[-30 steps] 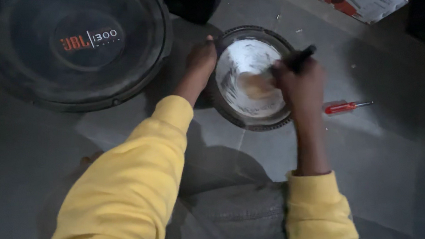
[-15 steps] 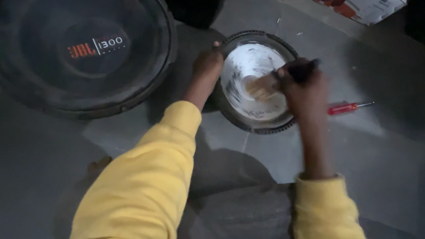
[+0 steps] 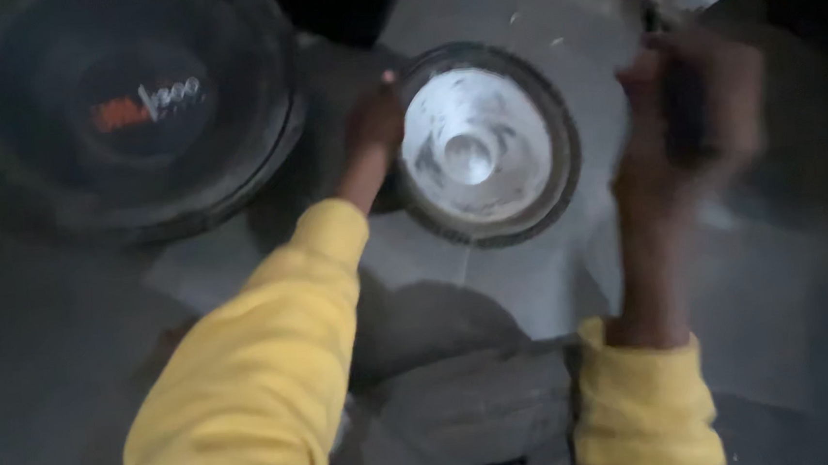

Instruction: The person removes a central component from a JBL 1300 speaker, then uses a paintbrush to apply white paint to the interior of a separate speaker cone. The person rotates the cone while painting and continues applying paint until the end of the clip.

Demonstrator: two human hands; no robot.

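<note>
Floor: grey concrete floor [image 3: 789, 313], dimly lit.
Large speaker: black speaker [image 3: 124, 107] lying face up at far left.
Small speaker: white-coated cone [image 3: 476, 141] in a dark rim, beside it on the floor.
Left hand: left hand [image 3: 374, 124] clamped on the small speaker's left rim.
Right hand: right hand [image 3: 683, 121] blurred, raised right of the cone, closed around a dark handle [image 3: 685, 112].

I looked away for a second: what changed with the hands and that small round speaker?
The right hand lifted its dark tool off the small speaker's white cone and swung out to the right, clear of it, blurred. The left hand stays on the small speaker's left rim. The big speaker lies where it was.
</note>
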